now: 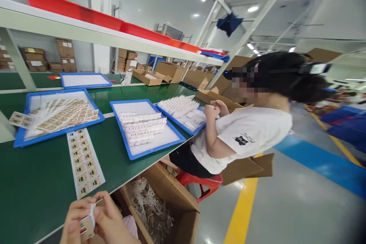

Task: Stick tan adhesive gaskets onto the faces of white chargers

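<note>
At the bottom of the head view, my left hand (73, 217) and my right hand (110, 219) are both closed on a small white plastic piece (88, 224). It carries a beige sticker with dark and red marks on its face. My right fingers press along its edge and top. Just beyond my hands, a sheet of stickers (85, 160) lies on the green table (122, 173), with beige labels in two columns. More sticker sheets (64, 116) are piled loosely in a blue-rimmed tray (21, 137). Rows of small white pieces (140, 127) stand in another blue-rimmed tray (160, 148).
A co-worker (251, 129) sits to the right on a red stool (210, 185), hands over a third tray (183, 124) of white parts. Below the table edge, a cardboard box (177, 198) holds clear scrap film (148, 202). A shelf (85, 30) with red bins spans above.
</note>
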`<state>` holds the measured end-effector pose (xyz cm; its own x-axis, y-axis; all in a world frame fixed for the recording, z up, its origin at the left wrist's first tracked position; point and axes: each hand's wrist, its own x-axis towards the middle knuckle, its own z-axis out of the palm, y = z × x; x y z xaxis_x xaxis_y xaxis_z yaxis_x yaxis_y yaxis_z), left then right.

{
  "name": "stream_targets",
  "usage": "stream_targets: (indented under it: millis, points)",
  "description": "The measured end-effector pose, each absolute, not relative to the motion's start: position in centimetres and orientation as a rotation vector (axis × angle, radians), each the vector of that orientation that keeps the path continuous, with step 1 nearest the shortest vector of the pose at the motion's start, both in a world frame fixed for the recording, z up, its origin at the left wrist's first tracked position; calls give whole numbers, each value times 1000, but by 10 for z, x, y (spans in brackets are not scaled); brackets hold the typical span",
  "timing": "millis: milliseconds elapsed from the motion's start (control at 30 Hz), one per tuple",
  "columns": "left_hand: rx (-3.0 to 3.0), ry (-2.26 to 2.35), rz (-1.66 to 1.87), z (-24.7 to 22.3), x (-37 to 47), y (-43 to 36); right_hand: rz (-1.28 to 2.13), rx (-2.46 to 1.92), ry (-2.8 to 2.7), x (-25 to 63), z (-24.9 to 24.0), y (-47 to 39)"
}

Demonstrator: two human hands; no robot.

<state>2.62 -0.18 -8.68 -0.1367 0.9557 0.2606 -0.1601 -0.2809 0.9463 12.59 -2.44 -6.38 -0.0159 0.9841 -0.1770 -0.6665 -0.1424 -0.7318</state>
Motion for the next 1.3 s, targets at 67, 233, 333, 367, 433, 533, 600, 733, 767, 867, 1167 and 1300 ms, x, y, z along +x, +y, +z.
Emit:
stream_targets:
  millis: [67, 233, 333, 367, 433, 533, 600, 733, 767, 867, 1167, 1300]
  points:
    - [1335, 984, 1514, -89, 30, -4, 1582, -735, -465, 130, -61, -28]
    - [1809, 988, 1337, -88, 28, 7, 1624, -651, -450, 138, -42, -36]
    - [1938, 1044, 1273, -83, 31, 14, 1503, -719, -452, 152, -42, -35]
    - [1951, 1050, 1260, -81, 31, 16, 1412, -795, -490, 165, -42, -32]
    - [1947, 1073, 1253, -78, 25, 22, 1113, -1040, -628, 210, -37, -24]
    - [1925, 1202, 1256, -78, 1, 39, 279, -1576, -884, 312, -23, -6]
    - [1935, 1325, 1203, -81, -18, 51, -54, -1831, -947, 383, -15, 6]
    - [1964, 1446, 1108, -91, -39, 63, -123, -2009, -929, 473, -16, 25]
    - [1988, 1444, 1084, -92, -40, 62, -122, -2046, -937, 484, -19, 28]
    - [2063, 1451, 1002, -91, -35, 55, -65, -2119, -1034, 502, -32, 35]
    - [2155, 1480, 964, -82, -28, 50, -32, -2163, -1235, 527, -44, 53]
    - [2118, 1467, 960, -81, -26, 46, -44, -2144, -1258, 524, -43, 60]
